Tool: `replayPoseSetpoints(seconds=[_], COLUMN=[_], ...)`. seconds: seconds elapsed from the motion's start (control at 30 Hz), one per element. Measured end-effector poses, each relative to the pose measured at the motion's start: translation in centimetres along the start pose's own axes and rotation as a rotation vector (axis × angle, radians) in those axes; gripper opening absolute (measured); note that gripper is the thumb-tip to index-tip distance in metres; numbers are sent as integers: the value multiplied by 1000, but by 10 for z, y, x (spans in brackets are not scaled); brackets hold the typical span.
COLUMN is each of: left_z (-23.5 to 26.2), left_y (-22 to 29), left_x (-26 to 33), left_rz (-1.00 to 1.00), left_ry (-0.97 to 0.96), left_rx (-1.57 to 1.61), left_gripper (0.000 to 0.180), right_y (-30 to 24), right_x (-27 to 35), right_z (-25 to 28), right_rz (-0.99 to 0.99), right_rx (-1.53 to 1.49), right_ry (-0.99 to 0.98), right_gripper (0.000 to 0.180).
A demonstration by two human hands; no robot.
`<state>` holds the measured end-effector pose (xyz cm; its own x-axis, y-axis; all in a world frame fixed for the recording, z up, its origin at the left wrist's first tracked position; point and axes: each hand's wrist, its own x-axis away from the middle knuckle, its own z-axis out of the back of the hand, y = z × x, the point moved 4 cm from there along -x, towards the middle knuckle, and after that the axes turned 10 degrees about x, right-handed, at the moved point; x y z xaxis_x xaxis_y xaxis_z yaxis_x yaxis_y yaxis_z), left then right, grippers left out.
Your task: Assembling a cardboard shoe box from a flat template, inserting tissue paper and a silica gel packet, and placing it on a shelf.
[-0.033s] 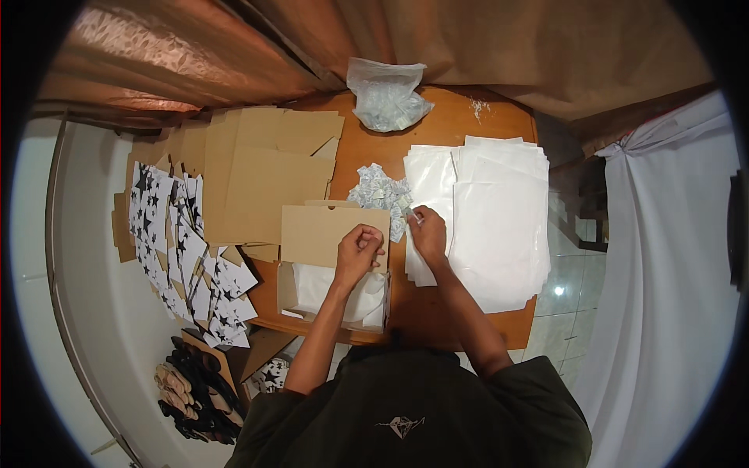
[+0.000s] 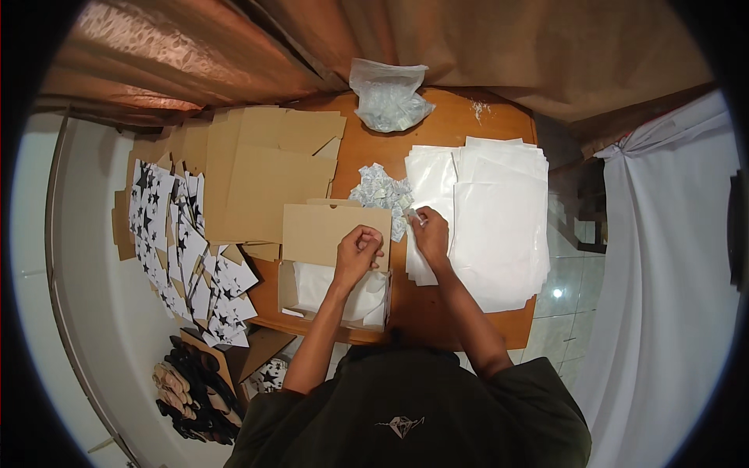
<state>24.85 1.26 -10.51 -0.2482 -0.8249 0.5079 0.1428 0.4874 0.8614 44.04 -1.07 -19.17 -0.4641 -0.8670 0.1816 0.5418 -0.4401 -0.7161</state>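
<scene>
Close to my body stands an open cardboard box (image 2: 288, 290), its brown lid (image 2: 310, 235) raised at the far side and white paper (image 2: 314, 284) lining the inside. My left hand (image 2: 359, 253) hovers over the box in front of the lid, fingers curled in, with nothing visible in them. To its right, my right hand (image 2: 432, 238) pinches a small whitish sachet (image 2: 416, 218) between thumb and fingertips. Just beyond that hand lies a loose pile of small pale printed sachets (image 2: 378, 187) on the wooden table.
Stacked white paper sheets (image 2: 501, 234) cover the table's right side. Flat brown cardboard pieces (image 2: 265, 183) fill the left, beside star-printed cardboard (image 2: 156, 226). A clear plastic bag (image 2: 390, 101) sits at the back. Shoes (image 2: 195, 390) are piled low on the left. A white curtain (image 2: 663, 257) hangs right.
</scene>
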Motion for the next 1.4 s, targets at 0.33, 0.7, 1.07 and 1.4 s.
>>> replayPoseSetpoints(seconds=[0.33,0.7,1.07,1.4], left_z=[47,113,175,172], left_y=[-13,-12,-36,-41], left_x=[50,88,103,94], left_rz=[-4,-79,-83,-77], left_ry=[-111,-267,-351,-383], left_rx=[95,152,299,303], left_gripper=[17,23,15,19], right_y=[-25,-133,-155,-142], right_x=[61,167,206,203], right_z=[24,-12,-59,-59], right_rz=[-176,-7,-104,-62], right_rx=[-570,-620,-629,-433], right_ry=[-186,-407,-383,-279], right_gripper=[23,18,19,19])
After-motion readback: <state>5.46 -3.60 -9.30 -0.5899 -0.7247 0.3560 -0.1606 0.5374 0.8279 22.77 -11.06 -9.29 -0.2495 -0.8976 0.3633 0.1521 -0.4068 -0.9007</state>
